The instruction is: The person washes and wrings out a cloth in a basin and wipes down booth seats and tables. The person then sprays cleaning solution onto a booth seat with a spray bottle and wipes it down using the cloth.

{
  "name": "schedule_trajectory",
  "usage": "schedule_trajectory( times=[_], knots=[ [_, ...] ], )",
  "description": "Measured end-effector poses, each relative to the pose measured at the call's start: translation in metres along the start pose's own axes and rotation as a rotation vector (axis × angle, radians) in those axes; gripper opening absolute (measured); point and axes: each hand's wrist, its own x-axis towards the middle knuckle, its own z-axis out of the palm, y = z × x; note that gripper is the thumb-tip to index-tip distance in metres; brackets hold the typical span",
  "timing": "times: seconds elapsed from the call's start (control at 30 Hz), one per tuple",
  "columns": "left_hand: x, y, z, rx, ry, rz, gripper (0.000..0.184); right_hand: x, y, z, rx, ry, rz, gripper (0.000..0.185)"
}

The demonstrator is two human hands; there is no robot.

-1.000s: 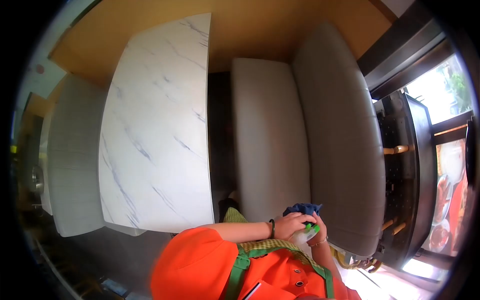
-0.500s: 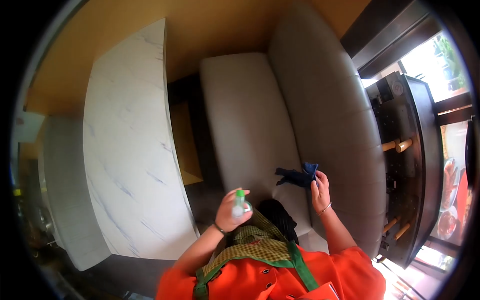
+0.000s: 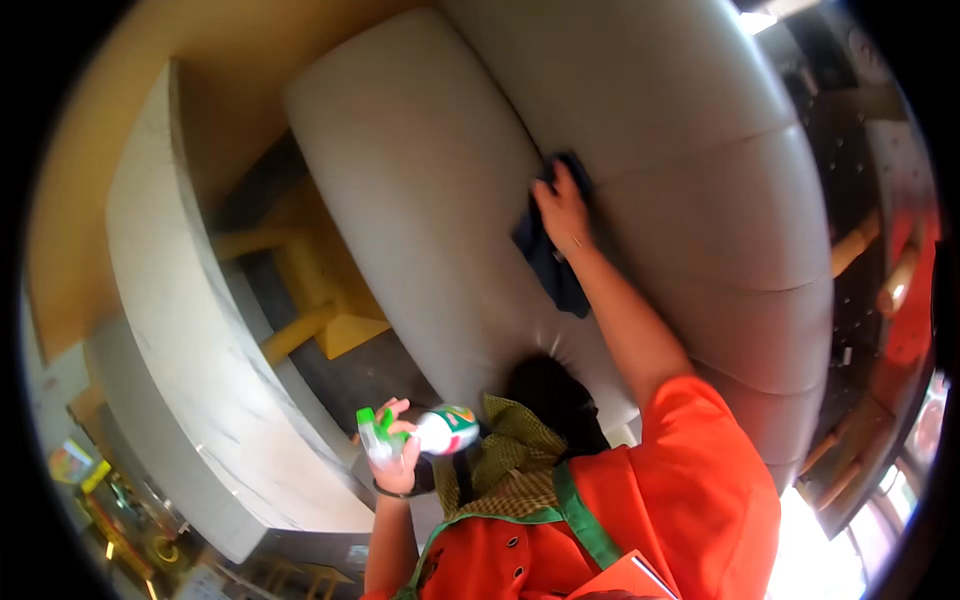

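Observation:
A spray bottle [image 3: 448, 430] with a green and white trigger head is gripped at its neck by my left hand [image 3: 398, 462]. The bottle is held sideways in front of my apron, its labelled body pointing right. My right hand [image 3: 564, 214] reaches forward over a dark blue cloth [image 3: 553, 272], fingers closed on it. The cloth lies against the grey padded bench seat [image 3: 430, 180], along the crease where the seat meets the backrest [image 3: 680, 190]. Part of the cloth trails toward me below the wrist. Motion smears the right fingertips slightly.
A white marble-patterned table [image 3: 190, 280] runs along the left, with a yellow-brown base [image 3: 320, 300] under it. Another grey bench [image 3: 150, 420] is beyond the table. To the right, behind the backrest, stands a dark panel [image 3: 860, 170] with wooden pegs.
My right hand has gone forward with the cloth and down onto the bench by the crease. The bottle has tipped from upright to sideways. My view has shifted over the bench.

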Motion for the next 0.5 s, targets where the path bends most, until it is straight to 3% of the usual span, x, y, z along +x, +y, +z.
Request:
schedule_trajectory(
  times=[0.03,0.07,0.1,0.17,0.2,0.23,0.3,0.37,0.5],
  knots=[
    [0.001,-0.001,0.003,-0.067,-0.006,-0.026,0.021,0.022,0.025,0.025,-0.07,-0.091,-0.021,0.066],
    [0.0,-0.011,0.001,-0.042,-0.058,-0.029,0.026,0.038,0.046,0.045,-0.35,-0.194,0.078,0.066],
    [-0.001,-0.022,-0.003,-0.031,-0.088,-0.022,0.03,0.038,0.059,0.056,-0.34,-0.175,0.095,0.066],
    [-0.008,-0.043,-0.004,-0.073,-0.082,-0.075,0.032,0.027,0.081,0.068,-0.71,-0.143,0.016,0.062],
    [-0.012,-0.05,-0.01,-0.056,-0.089,-0.096,0.033,0.022,0.087,0.067,-0.623,-0.076,-0.028,0.052],
    [-0.012,-0.053,-0.015,-0.029,-0.133,-0.103,0.034,0.019,0.097,0.062,-0.648,-0.079,0.021,0.052],
    [-0.017,-0.06,-0.013,-0.073,-0.138,-0.09,0.032,0.005,0.123,0.03,-0.419,-0.049,-0.096,0.046],
    [-0.02,-0.073,-0.019,-0.087,-0.156,-0.018,0.032,-0.034,0.133,0.025,-0.692,0.006,-0.058,0.045],
    [-0.015,-0.072,-0.018,-0.04,-0.184,0.107,0.034,-0.129,0.175,-0.023,-0.623,0.035,-0.002,0.044]
  ],
)
